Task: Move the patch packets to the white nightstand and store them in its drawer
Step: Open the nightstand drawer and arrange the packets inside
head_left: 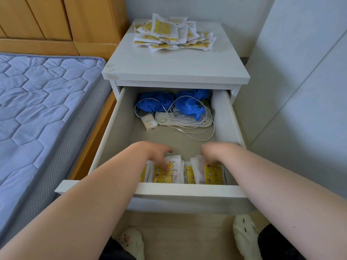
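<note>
Both arms in over the drawer (187, 190) front, left hand (158, 153) fingers spread, pressing stored packets (163, 175) at 6 o'clock, right hand (216, 153) fingers dipped among them, grip unclear, bare floor mid-drawer, cables (189, 126) at 12, more packets (174, 34) piled on the nightstand (169, 66).

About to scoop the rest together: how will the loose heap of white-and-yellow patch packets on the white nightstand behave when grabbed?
The heap of white-and-yellow patch packets probably weighs little: the sachets are thin and flat. They overlap askew, so a handful likely slides apart and sheds some. Several edges curl upward, so they seem bendy, not stiff.
</note>
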Motion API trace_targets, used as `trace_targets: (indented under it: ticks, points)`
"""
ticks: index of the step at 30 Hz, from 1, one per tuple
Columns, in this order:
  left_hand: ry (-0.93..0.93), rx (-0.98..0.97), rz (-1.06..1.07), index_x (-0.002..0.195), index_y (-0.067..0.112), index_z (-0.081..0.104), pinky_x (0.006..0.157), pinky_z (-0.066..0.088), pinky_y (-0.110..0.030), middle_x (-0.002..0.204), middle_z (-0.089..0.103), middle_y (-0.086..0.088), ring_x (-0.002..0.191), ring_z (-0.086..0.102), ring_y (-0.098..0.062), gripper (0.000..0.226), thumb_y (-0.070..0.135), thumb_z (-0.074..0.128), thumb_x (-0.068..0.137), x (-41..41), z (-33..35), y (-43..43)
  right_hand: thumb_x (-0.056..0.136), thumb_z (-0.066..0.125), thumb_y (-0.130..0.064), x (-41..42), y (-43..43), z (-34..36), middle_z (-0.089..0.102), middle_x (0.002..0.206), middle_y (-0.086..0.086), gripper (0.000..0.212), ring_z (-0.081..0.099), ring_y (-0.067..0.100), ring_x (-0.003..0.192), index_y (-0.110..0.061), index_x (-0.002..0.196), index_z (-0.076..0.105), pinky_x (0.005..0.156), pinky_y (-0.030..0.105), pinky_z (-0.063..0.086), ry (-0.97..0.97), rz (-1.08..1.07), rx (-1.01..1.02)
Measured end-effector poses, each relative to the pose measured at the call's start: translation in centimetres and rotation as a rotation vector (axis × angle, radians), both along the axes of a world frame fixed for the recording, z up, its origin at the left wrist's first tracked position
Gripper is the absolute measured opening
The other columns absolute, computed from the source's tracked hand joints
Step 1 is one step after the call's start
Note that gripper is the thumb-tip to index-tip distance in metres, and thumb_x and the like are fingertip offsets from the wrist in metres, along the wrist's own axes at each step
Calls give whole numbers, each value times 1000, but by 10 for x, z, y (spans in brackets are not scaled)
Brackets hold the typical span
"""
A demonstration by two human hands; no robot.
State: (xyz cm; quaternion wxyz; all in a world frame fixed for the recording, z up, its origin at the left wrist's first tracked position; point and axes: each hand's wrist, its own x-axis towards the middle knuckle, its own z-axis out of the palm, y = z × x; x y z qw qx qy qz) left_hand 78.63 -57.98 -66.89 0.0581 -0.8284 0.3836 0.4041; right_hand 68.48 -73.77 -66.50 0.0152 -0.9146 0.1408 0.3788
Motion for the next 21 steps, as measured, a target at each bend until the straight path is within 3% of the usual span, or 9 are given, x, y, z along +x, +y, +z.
trace_targets:
  ticks: [3,5,9,13,17,21]
  points:
    - [-45,58,-80,152,26,19,109,33,-38,153,32,0,137,36,-24,86,41,70,84,-5,-2,-5,91,56,-26,2,-2,-10,59,86,5,17,57,25,83,-11,99,60,72,31,46,98,6,-27]
    - [-49,77,-107,152,25,19,108,34,-38,152,34,0,135,38,-24,86,40,70,84,-7,-3,-7,89,59,-33,1,-3,-12,63,109,8,35,61,27,96,-8,114,58,73,32,47,116,-13,3]
    - [-27,128,-137,152,24,19,104,33,-36,149,38,0,134,39,-24,83,40,68,86,-10,0,-8,85,66,-41,-1,-1,-8,58,126,9,58,61,27,101,-10,130,50,55,28,46,137,-59,53]
    - [-1,147,-148,149,24,25,99,35,-34,144,43,0,129,43,-24,79,38,69,85,-10,2,-9,82,67,-47,0,0,-11,57,130,8,65,60,27,110,-9,132,50,78,32,49,160,-3,37]
    - [-13,68,-90,150,26,21,105,33,-36,149,38,0,133,39,-24,78,42,65,88,-8,3,-7,82,67,-47,0,-2,-7,58,129,7,65,60,27,109,-12,133,48,85,35,51,121,-42,64]
    - [36,9,-43,147,27,31,108,34,-37,146,43,0,130,43,-22,64,39,60,92,-4,0,-7,83,65,-43,-3,0,-3,53,133,7,69,57,27,113,-16,141,38,86,34,50,88,-49,98]
